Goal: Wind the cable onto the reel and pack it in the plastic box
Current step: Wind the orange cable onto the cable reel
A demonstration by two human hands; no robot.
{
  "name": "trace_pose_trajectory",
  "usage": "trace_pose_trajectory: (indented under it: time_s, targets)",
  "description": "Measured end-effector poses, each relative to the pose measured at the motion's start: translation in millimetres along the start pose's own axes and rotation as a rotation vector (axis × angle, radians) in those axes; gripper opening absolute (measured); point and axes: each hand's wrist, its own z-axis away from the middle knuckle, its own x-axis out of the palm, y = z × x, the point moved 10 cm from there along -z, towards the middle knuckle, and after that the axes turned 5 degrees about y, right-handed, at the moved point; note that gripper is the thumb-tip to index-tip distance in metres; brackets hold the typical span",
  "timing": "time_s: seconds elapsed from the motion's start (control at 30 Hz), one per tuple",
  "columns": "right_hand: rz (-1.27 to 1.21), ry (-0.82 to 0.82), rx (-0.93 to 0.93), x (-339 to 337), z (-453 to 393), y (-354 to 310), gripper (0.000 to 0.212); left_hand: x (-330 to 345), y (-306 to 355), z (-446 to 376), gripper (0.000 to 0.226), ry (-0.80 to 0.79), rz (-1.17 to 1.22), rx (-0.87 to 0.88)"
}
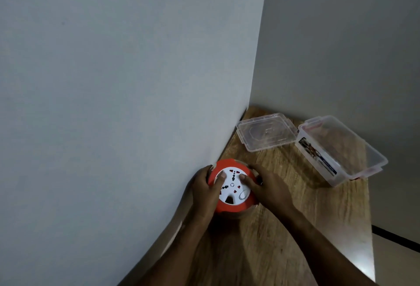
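Observation:
A round orange cable reel (229, 206) with a white socket face sits on the wooden table (284, 229), close to the left wall. My left hand (202, 192) grips its left rim, thumb resting on the white face. On the right rim my right hand (266, 188) holds it too, thumb on the face. No loose cable shows. The clear plastic box (341, 151) stands open at the far right, with its clear lid (266, 132) lying flat beside it on the left.
A grey wall (125, 92) runs right along the table's left edge, and another wall stands behind the box. The table's right edge (370, 229) drops off to the floor. Bare wood lies between the reel and the box.

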Motion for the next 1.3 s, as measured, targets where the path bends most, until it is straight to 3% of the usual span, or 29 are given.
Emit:
trace_pose_trajectory:
  time_s: [0.2,0.7,1.07,1.3]
  targets:
    - [-0.019,-0.114,0.063,44,16,25,0.056,2,-45,8,0.047,-0.023,-0.068,-0.029]
    - [0.137,-0.185,0.069,93,32,51,0.057,2,-91,14,0.047,-0.028,-0.271,0.035]
    - [0.218,-0.160,-0.005,100,39,43,0.054,0,-101,14,0.047,-0.061,-0.330,0.080]
    - [0.348,-0.093,-0.050,93,48,33,0.071,1,-98,13,0.048,-0.113,-0.412,0.136]
